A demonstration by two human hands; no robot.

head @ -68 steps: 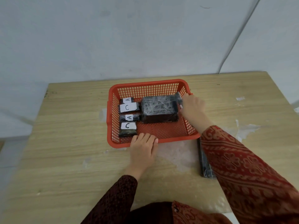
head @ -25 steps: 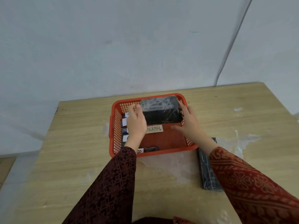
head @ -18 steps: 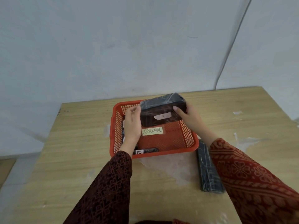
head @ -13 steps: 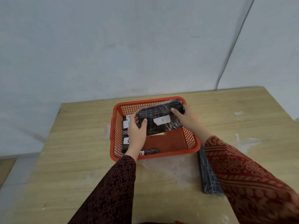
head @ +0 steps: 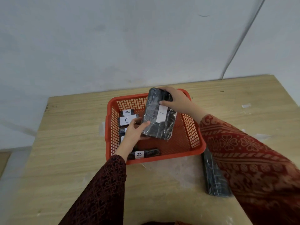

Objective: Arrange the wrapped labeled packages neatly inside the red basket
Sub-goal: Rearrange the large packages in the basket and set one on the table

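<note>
The red basket stands on the wooden table. Both hands hold a large black wrapped package, labelled A, tilted above the basket's middle. My right hand grips its far end near the back rim. My left hand supports its near left corner. Small labelled packages lie along the basket's left side: one marked A, one marked C, others partly hidden by my left hand. A slim package marked B lies along the front wall.
A long dark wrapped package lies on the table to the right of the basket, partly under my right sleeve. The table ends at a grey wall behind; its left edge drops to the floor.
The large package was lifted off the basket floor, flipped so its A label faces up, and turned from crosswise to lengthwise. My left hand left the front rim and took hold of it.
</note>
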